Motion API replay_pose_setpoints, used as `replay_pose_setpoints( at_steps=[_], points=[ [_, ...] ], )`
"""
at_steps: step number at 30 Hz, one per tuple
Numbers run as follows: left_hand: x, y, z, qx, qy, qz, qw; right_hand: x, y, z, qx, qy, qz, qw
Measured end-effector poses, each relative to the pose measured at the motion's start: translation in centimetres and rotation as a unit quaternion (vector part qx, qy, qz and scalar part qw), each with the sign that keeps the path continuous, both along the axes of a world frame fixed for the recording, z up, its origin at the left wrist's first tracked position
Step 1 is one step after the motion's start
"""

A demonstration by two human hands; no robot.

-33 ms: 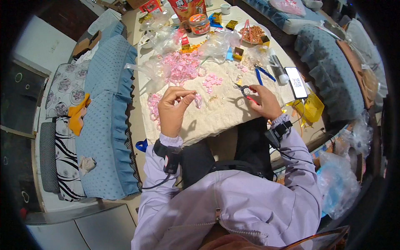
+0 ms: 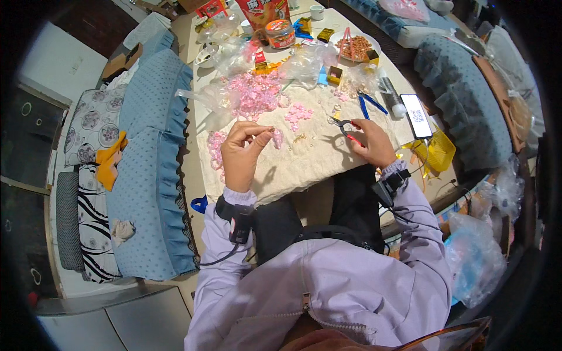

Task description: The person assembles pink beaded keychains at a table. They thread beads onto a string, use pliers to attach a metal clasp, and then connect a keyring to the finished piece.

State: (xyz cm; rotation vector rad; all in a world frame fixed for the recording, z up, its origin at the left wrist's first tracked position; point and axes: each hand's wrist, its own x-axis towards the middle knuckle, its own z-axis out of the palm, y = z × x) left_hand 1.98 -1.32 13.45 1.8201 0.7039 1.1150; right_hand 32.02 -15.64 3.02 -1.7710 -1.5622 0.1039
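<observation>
My left hand [image 2: 241,146] is raised over the cloth, thumb and forefinger pinched on the end of a small pink beaded piece [image 2: 278,139] that hangs beside the fingertips. In my right hand [image 2: 374,143] is a pair of small pliers [image 2: 345,127] with red handles, its dark tip pointing left toward the middle of the cloth. Between the hands lie tiny gold-coloured findings [image 2: 300,138]. Farther off is a small cluster of pink beads [image 2: 298,113], behind which a large heap of pink beads [image 2: 254,92] spreads. More pink beads [image 2: 215,149] lie left of my left hand.
A cream cloth [image 2: 316,164] covers the near table. Blue-handled pliers [image 2: 372,104], a phone [image 2: 415,116] and a dark tube [image 2: 391,93] lie to the right. Clear plastic bags [image 2: 304,64], a jar [image 2: 280,34] and a plate of nuts [image 2: 354,47] stand farther back.
The pink beaded piece at my left fingertips has shifted very slightly. Both hands and the pliers stay in place.
</observation>
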Motion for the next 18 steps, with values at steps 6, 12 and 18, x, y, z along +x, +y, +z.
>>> replay_pose_setpoints(
  at_steps=[6, 12, 18],
  points=[
    [-0.3, 0.7, -0.1, -0.072, -0.052, -0.023, 0.996, 0.7, 0.4, -1.9, -0.022, -0.075, -0.014, 0.997],
    [-0.5, 0.6, 0.2, -0.107, -0.061, -0.010, 0.992, 0.3, 0.9, -3.0, 0.021, -0.113, -0.020, 0.993],
    [-0.8, 0.7, 0.1, -0.111, -0.058, -0.011, 0.992, 0.2, 1.1, -3.4, 0.023, -0.106, -0.024, 0.994]
  ],
)
